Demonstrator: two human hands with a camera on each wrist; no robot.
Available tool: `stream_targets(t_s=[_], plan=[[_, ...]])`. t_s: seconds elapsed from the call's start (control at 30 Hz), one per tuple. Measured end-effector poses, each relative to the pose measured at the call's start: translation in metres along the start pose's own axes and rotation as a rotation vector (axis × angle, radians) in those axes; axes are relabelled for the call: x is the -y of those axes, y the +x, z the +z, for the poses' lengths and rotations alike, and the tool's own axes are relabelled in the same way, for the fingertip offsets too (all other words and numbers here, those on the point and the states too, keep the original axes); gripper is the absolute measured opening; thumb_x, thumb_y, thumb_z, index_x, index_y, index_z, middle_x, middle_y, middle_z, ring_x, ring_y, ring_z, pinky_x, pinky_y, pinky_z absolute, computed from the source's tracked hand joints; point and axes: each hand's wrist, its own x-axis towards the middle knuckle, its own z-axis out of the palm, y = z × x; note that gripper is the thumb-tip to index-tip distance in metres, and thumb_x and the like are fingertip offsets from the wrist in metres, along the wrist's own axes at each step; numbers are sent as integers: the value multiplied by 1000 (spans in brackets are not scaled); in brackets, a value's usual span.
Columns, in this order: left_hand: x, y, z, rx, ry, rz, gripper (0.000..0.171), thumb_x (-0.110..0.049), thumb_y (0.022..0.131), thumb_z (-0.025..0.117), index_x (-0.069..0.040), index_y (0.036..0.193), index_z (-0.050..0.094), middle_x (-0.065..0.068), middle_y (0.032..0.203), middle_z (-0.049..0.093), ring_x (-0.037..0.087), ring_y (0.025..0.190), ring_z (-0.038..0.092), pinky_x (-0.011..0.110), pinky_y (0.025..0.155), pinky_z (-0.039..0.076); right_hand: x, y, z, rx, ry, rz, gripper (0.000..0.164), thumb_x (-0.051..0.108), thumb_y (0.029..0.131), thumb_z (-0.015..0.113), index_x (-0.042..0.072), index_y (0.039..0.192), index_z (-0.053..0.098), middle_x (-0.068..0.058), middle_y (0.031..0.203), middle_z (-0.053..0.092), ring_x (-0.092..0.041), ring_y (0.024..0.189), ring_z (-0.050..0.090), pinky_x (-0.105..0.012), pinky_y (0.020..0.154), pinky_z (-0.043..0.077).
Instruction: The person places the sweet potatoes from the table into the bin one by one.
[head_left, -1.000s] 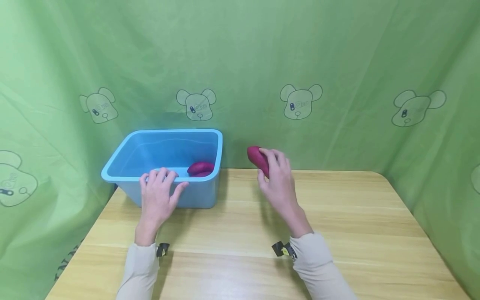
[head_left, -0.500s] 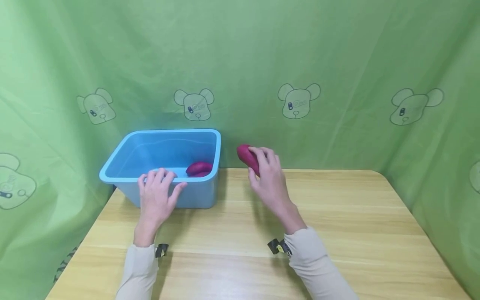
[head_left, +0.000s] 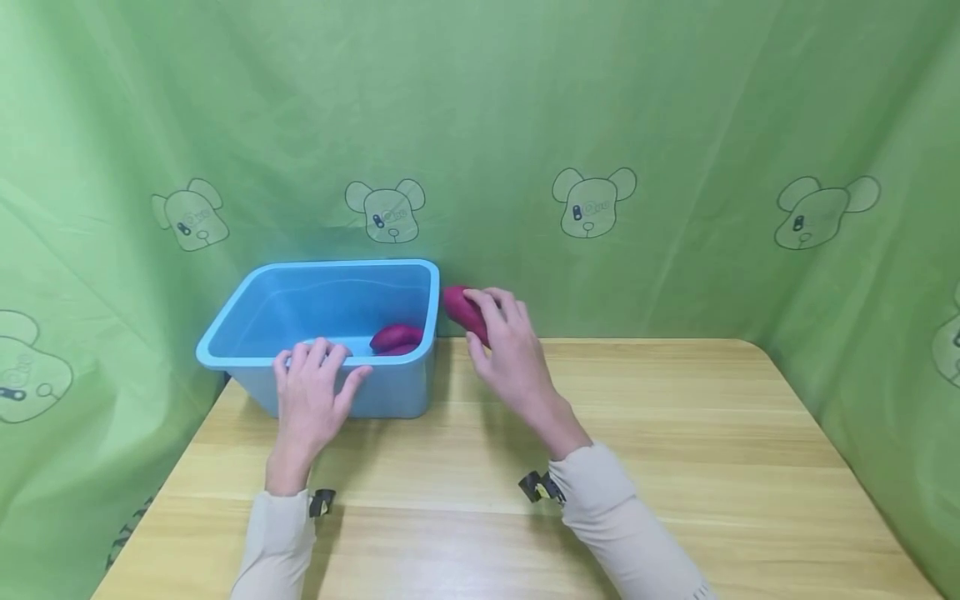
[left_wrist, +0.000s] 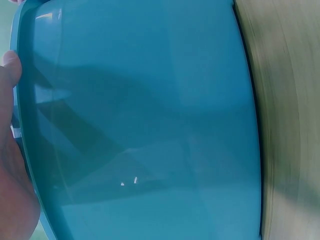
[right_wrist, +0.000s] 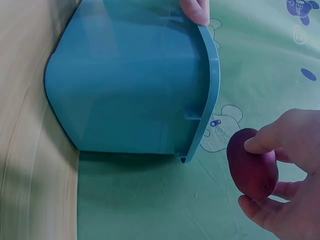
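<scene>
A blue plastic bin [head_left: 390, 392] stands at the table's left back. My left hand [head_left: 309, 400] grips its front rim, fingers curled over the edge and thumb on the outer side. Inside the bin's right end lie purple-red sweet potatoes [head_left: 396, 337], partly hidden by the front wall. Just right of the bin, above the table, my right hand [head_left: 513, 358] holds another sweet potato [head_left: 461, 308] between thumb and fingers. In the right wrist view this sweet potato [right_wrist: 250, 165] is apart from the bin's rim [right_wrist: 212, 75].
The light wooden table [head_left: 675, 450] reaches out to the right and front. A green curtain [head_left: 480, 100] printed with bear heads hangs behind the table and along both sides. A small black device [head_left: 542, 487] sits at the right sleeve cuff, another black device [head_left: 322, 502] at the left.
My right hand has moved left with the sweet potato, from over the middle of the table to beside the bin's right rim. The left hand keeps its grip on the rim.
</scene>
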Motion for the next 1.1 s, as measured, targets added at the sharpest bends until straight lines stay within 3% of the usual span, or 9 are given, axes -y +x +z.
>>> stream_targets(t_s=[0.47, 1.1], plan=[[0, -1, 0, -1, 2, 0, 38, -52, 89, 56, -14, 95, 59, 5, 98, 55, 31, 99, 46, 55, 92, 24, 21, 9, 14, 30, 23, -97, 54, 9, 84, 68, 15, 134, 49, -4, 131, 50, -20, 115, 46, -40, 92, 44], [-1, -1, 0, -20, 7, 11, 39, -53, 90, 55, -14, 94, 60, 6, 98, 56, 32, 98, 46, 56, 91, 25, 43, 29, 33, 106, -61, -192, 50, 12, 86, 64, 15, 134, 49, -4, 132, 49, -20, 116, 47, -33, 93, 44]])
